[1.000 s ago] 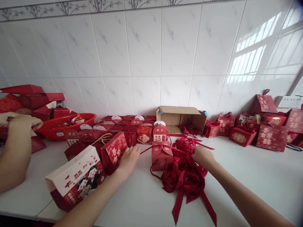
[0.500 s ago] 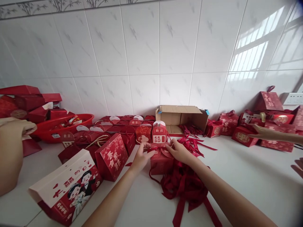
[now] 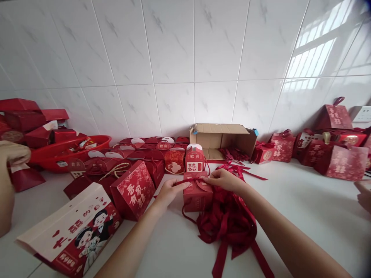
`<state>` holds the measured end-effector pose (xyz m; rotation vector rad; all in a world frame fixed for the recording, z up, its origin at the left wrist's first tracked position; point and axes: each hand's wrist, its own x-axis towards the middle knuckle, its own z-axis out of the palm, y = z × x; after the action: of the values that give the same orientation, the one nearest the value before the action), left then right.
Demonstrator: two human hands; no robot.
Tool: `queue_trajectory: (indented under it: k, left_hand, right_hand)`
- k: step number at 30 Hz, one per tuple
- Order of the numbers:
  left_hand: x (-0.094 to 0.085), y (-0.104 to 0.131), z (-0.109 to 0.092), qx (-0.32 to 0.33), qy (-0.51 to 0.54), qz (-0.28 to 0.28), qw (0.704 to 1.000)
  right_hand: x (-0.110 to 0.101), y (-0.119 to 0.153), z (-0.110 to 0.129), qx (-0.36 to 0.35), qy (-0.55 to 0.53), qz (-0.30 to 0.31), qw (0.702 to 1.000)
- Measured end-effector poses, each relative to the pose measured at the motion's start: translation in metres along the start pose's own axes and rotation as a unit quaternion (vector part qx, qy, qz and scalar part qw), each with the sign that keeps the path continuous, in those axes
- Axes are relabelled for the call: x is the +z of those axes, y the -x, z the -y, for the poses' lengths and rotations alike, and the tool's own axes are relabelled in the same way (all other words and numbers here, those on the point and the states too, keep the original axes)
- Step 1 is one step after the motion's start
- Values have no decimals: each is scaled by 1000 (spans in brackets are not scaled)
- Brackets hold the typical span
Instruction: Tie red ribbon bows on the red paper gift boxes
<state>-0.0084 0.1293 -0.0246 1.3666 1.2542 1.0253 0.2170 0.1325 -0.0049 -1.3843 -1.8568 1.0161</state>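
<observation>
A small red gift box point(image 3: 198, 201) stands on the white table in front of me, with a dark red ribbon point(image 3: 193, 180) knotted across its top. My left hand point(image 3: 170, 192) pinches a ribbon end, drawn out to the left of the knot. On the other side my right hand point(image 3: 224, 180) has its fingers closed on the ribbon beside the knot; its fingertips are partly hidden. A loose heap of red ribbons point(image 3: 227, 222) lies against the box's right side. Directly behind the box, a taller red box point(image 3: 194, 157) with a white label stands upright.
Red gift boxes point(image 3: 133, 190) and a large cartoon-couple box point(image 3: 78, 235) stand left. A red basin point(image 3: 65, 154) is behind them. An open carton point(image 3: 222, 133) holds ribbons near the wall. More boxes point(image 3: 340, 160) stand right. Other people's hands point(image 3: 363, 193) show at both sides.
My left hand has drawn the ribbon end out leftward from the knot. On the right, another person's hand has pulled back toward the edge, and the boxes there sit differently. The view has tilted down slightly.
</observation>
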Motion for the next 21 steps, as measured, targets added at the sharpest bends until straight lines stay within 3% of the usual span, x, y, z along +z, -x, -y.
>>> queue_trajectory:
  k: [7,12,14,17,18,21]
  left_hand:
    - [-2,4,-3,50,-44,-32,997]
    - [-3,4,2,78,-60,-24,995]
    - [-5,3,7,104,-93,-62,988]
    - [-2,6,4,212,-178,-179,944]
    - [1,8,0,258,-211,-195,922]
    - [18,14,-22,355,-314,-158,866]
  right_hand:
    - [-14,13,7,-18,-45,4,999]
    - [-21,17,15,-19,-146,52,988]
    - [-24,19,18,-22,-207,70,976]
    - [-28,19,23,-27,-290,78,954]
    - [-29,19,24,-28,-311,77,947]
    - [-28,18,27,-44,-384,72,920]
